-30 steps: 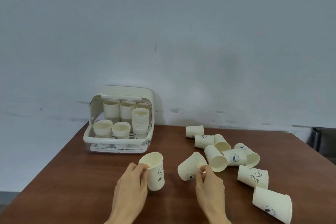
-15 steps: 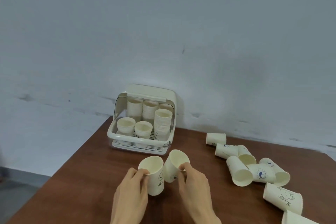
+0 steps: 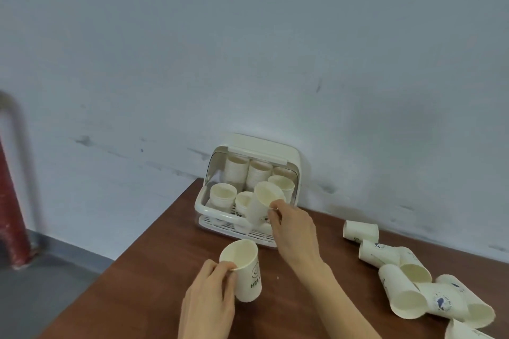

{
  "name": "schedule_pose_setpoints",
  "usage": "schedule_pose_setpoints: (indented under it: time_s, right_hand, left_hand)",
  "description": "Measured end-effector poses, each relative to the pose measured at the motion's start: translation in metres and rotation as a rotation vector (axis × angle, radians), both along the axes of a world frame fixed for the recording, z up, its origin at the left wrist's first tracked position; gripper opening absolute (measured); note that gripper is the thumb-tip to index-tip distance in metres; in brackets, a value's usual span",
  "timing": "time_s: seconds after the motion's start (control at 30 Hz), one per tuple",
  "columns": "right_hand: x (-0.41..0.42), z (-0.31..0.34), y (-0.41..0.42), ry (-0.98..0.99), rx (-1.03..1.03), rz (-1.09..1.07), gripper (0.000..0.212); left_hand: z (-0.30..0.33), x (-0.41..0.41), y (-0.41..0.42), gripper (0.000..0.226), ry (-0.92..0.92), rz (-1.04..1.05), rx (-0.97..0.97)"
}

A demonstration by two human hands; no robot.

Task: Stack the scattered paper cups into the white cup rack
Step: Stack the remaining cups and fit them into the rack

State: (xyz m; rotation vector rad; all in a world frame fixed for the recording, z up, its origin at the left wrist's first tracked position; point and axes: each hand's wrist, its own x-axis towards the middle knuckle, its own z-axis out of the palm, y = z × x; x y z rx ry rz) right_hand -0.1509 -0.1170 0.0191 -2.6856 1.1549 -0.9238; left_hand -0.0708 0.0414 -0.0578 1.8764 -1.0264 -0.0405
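Note:
The white cup rack (image 3: pixel 205 208) stands against the wall at the table's far edge, lid raised, with several stacks of paper cups (image 3: pixel 259 175) inside. My right hand (image 3: pixel 293 228) pinches the rim of a paper cup (image 3: pixel 261 205), held tilted just in front of the rack's front rim. My left hand (image 3: pixel 209 300) pinches the rim of a second cup (image 3: pixel 246 272) printed with dark letters, upright near the table's middle. Several loose cups (image 3: pixel 405 283) lie on their sides at the right.
The brown wooden table (image 3: pixel 154 281) ends at a left edge close to my left hand, with grey floor below. A red post with a grey pipe (image 3: pixel 11 187) stands at the far left by the wall.
My right hand has carried its cup forward, from beside the left-hand cup up to the rack's front. The view has swung left, and the left hand still holds its cup.

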Motion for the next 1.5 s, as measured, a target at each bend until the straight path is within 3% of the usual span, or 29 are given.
schedule_pose_setpoints:
  time_s: [0.27,0.57,0.8,1.0,1.33,1.5]
  right_hand:
    - [0.056,0.005,-0.038,0.128,-0.146,-0.033,0.014]
    - [0.072,-0.022,-0.049,0.324,-0.056,-0.058,0.01]
    - [0.076,-0.04,-0.043,0.381,-0.015,-0.029,0.03]
    - [0.076,-0.056,-0.045,0.382,-0.113,0.007,0.029]
    - [0.078,-0.062,-0.052,0.453,-0.114,0.03,0.038]
    - [0.082,-0.063,-0.055,0.474,-0.087,0.013,0.04]
  left_hand:
    - [-0.004,0.014,0.002,0.009,0.011,0.002,0.041]
    - [-0.008,0.032,0.003,0.009,0.008,0.012,0.11]
    - [-0.008,0.039,-0.001,0.012,0.005,0.022,0.142]
    - [0.0,0.054,-0.011,0.01,-0.025,0.038,0.072]
    - [0.07,0.113,-0.085,0.022,-0.224,0.157,-0.103]
    - [0.074,0.126,-0.118,0.022,-0.339,0.159,0.011]
